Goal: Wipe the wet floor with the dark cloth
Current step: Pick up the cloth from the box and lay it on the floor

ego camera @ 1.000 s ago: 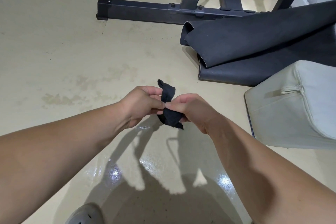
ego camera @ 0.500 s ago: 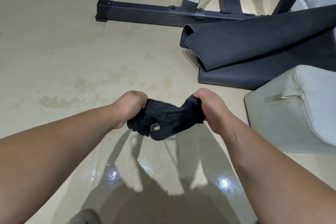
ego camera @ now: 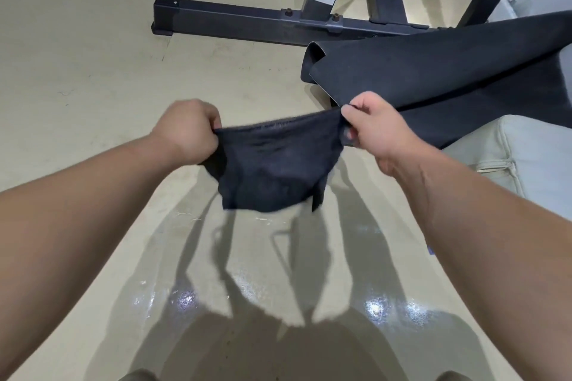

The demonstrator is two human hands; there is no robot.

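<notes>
A dark cloth (ego camera: 274, 167) hangs spread out in the air between my two hands, above the beige floor. My left hand (ego camera: 187, 130) grips its left top corner in a closed fist. My right hand (ego camera: 376, 130) pinches the right top corner between thumb and fingers. Below the cloth the floor shows a glossy wet patch (ego camera: 263, 294) with bright reflections and the shadows of my arms.
A dark metal frame base (ego camera: 247, 22) lies across the floor at the back. A folded dark rubber mat (ego camera: 433, 77) lies to the right of it. A pale cushioned block (ego camera: 520, 158) stands at the right edge, near my right forearm.
The cloth was bunched between my hands held close together. My hands have pulled apart sideways and risen, and the cloth now hangs stretched open between them.
</notes>
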